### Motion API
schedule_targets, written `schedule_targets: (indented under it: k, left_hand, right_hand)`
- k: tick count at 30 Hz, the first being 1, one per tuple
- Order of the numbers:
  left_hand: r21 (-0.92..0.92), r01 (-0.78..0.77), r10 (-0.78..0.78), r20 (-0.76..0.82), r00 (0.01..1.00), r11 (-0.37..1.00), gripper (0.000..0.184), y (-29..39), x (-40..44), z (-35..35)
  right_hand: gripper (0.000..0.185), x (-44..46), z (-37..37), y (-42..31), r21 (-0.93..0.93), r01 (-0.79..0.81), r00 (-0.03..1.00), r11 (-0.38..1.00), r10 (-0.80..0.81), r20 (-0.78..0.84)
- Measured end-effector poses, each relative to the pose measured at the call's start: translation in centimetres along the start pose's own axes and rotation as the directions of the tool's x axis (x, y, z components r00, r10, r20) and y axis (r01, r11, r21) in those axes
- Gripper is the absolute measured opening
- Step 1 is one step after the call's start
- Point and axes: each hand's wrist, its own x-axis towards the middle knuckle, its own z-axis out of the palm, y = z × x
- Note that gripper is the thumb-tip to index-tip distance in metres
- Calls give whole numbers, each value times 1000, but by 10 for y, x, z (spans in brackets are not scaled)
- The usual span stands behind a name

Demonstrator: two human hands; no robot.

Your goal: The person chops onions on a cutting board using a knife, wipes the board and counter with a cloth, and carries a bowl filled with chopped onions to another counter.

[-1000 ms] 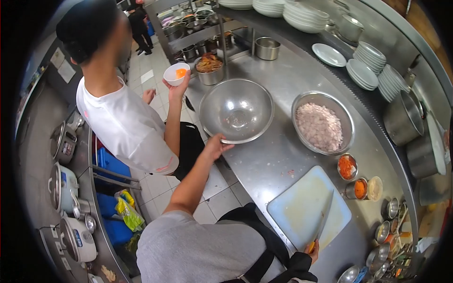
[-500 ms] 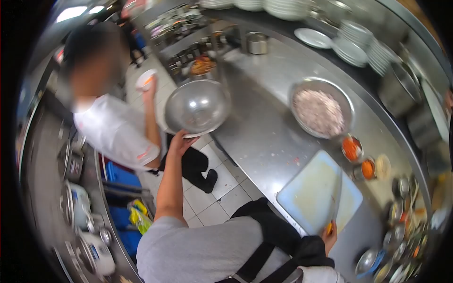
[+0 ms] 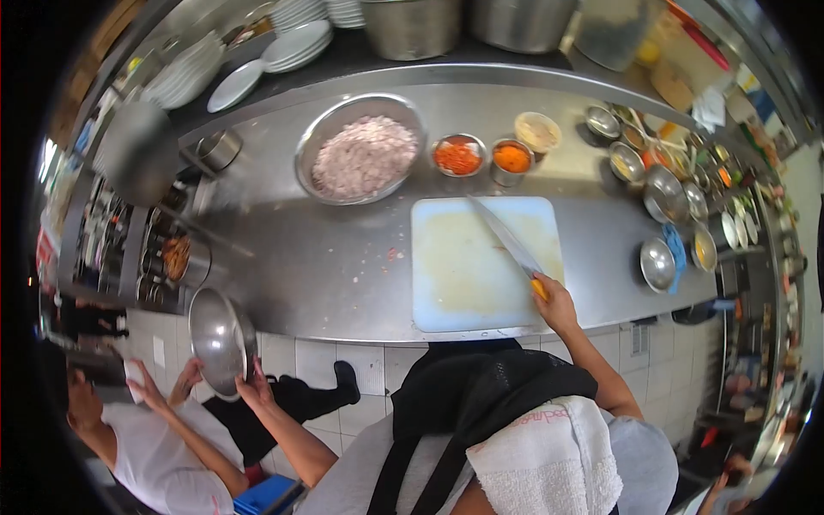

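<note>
Light is being reflected by the counter (image 3: 335,257) at 2 o'clock; corners are being blackened, edges bowed.

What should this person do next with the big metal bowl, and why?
Probably ease the steel bowl slightly toward the co-worker's hand. That hand is right by its rim, though I can't tell whether it grips. The person's left hand holds the bowl alone on its side, while the right hand holds a knife.
</note>
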Motion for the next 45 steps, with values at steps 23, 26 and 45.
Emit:
schedule_targets:
  k: [23, 26, 45]
  left_hand:
    - [659, -597, -415, 752, 512, 458, 42, -404, -227, 192]
    - [531, -732, -481, 819, 313, 427, 42, -477, -332, 236]
    - [-524, -824, -783, 413, -466, 214, 79, -945, -839, 488]
  right_hand:
    - [49, -139, -154, 69, 444, -157, 899, 882, 314, -306]
    - [50, -191, -207, 119, 456, -223, 846, 861, 404, -349]
    - [38, -414, -308, 282, 531, -367, 354, 763, 643, -679]
